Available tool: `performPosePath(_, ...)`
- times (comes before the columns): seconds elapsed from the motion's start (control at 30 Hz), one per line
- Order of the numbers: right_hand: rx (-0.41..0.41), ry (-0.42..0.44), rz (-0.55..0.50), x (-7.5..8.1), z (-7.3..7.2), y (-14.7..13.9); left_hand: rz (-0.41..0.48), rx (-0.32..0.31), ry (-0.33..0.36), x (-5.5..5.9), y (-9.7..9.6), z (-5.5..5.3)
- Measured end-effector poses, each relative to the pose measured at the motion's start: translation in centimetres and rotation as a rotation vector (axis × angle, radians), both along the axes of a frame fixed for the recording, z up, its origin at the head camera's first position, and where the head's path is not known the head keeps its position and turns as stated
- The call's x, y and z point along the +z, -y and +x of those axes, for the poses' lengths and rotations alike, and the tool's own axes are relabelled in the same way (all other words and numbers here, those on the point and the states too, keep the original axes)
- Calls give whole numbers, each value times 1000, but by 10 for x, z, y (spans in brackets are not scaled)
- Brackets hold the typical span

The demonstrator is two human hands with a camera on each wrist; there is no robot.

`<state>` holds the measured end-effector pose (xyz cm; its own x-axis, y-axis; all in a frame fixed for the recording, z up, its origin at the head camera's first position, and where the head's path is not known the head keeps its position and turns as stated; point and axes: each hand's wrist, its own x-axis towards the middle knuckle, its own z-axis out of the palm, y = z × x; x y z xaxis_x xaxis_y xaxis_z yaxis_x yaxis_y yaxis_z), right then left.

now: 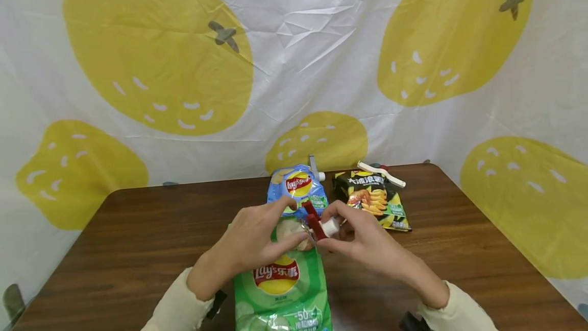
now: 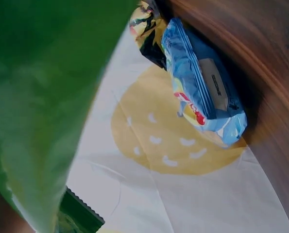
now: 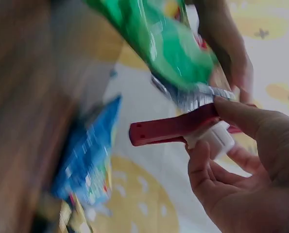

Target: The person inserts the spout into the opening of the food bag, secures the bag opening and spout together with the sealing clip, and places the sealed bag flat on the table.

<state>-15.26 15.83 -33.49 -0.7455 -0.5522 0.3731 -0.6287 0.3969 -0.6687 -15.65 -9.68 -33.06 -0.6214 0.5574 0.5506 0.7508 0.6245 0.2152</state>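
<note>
In the head view a green Lay's chip bag stands at the table's front, its top edge between my hands. My left hand grips the bag near its top, thumb toward me and fingers partly hidden behind it. My right hand pinches a red bag clip with a white cap. In the right wrist view the red clip is right at the bag's silvery crimped top, with my thumb on the clip and fingertips around the white cap.
Behind the green bag a blue Lay's bag carries a grey clip. To its right a black chip bag has a white clip along its top. A lemon-print cloth hangs behind the brown table.
</note>
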Motion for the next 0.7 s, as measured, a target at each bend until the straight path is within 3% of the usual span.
performPosePath(0.17, -57, 4, 181, 9, -11, -23, -34, 7, -16, 0, 3, 0)
performPosePath(0.37, -11, -72, 454, -7, -21, -28, -50, -9, -52, 1, 5, 2)
performPosePath(0.7, 30, -91, 537, -34, -28, -19, -51, -19, -38, 4, 3, 3)
